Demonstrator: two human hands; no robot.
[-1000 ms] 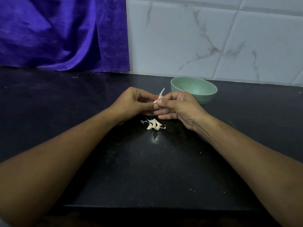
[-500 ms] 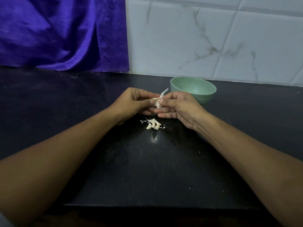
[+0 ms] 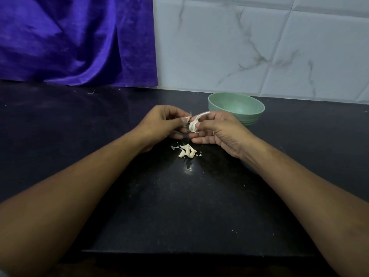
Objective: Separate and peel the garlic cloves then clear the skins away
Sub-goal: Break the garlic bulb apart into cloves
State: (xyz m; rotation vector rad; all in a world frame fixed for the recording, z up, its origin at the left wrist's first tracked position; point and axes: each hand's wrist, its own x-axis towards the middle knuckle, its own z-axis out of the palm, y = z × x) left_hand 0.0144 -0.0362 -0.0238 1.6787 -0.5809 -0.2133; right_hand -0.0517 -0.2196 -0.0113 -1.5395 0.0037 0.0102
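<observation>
Head view, and both hands are up off the counter point(image 3: 179, 206), meeting just to the left of the green bowl point(image 3: 252, 119) and a touch nearer the person. The right hand point(image 3: 221, 130) has the garlic clove point(image 3: 192, 125), fingers curled round it, thumb and fingertips clamped on its pale body. A strip of skin point(image 3: 203, 113) curls up and away from the clove's top, arching towards the bowl's rim. The left hand point(image 3: 159, 124) comes in from the other side, thumb and forefinger pinched tight on a scrap of skin point(image 3: 187, 118) right beside the clove, the other fingers tucked under. The two hands are almost touching at the fingertips.

Down on the counter, in front of the bowl and to its left, directly under the hands, lies a heap of garlic pieces point(image 3: 186, 151): a few small cream bits lying close together with thin papery flakes at the edges. Whether those bits are peeled is too small to tell.

The bowl stands upright; its inside looks plain green from here. Behind the bowl rises a pale marbled tile wall point(image 3: 259, 47), and well off to the bowl's left a purple cloth point(image 3: 79, 41) hangs down to the counter.
</observation>
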